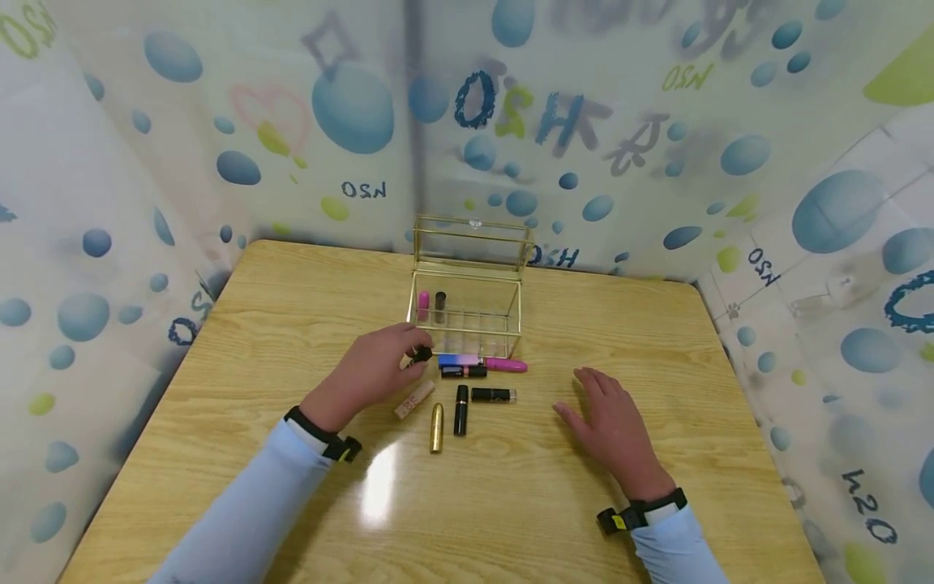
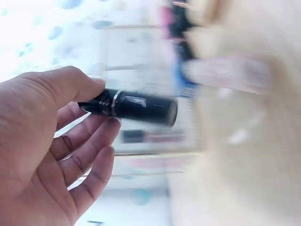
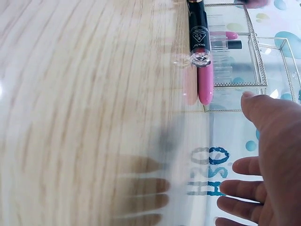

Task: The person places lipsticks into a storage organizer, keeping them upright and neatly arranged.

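My left hand pinches a black lipstick tube with a silver band between thumb and fingers, beside the front left corner of a clear box with gold edges and its lid raised. Inside the box stand a pink tube and a black-capped tube. My right hand holds nothing, fingers spread low over or on the table, right of the cosmetics. Near the left hand lie a pale pink tube, a gold lipstick and a black lipstick.
Along the box's front lie a blue-purple tube, a bright pink tube and a black tube. Another black tube is closer to me. Behind the wooden table hangs a patterned curtain.
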`<action>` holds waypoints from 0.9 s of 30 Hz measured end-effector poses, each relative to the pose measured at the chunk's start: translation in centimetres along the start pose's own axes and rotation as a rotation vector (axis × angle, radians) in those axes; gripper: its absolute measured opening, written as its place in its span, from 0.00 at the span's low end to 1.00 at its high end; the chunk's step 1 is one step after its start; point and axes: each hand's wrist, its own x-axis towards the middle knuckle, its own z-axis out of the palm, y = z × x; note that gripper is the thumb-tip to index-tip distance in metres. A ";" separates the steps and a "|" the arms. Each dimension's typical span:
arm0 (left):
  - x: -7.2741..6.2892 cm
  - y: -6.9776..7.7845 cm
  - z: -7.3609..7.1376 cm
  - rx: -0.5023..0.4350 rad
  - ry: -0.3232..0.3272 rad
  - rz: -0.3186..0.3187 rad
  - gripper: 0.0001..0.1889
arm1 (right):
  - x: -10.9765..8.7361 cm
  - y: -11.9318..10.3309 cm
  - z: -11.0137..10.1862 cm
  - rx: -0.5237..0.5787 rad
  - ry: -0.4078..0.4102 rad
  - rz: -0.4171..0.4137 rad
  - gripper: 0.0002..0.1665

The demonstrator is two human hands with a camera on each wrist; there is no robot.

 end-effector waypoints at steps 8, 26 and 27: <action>3.0 1.6 -5.3 -0.121 0.110 -0.006 0.15 | -0.1 0.0 -0.2 -0.003 0.005 0.001 0.43; 12.0 0.2 -2.5 0.295 0.052 0.091 0.13 | -0.4 0.2 -0.3 0.019 0.015 0.013 0.42; 12.2 0.2 -2.4 0.311 0.052 0.093 0.12 | -0.4 0.2 -0.3 0.021 0.013 0.013 0.42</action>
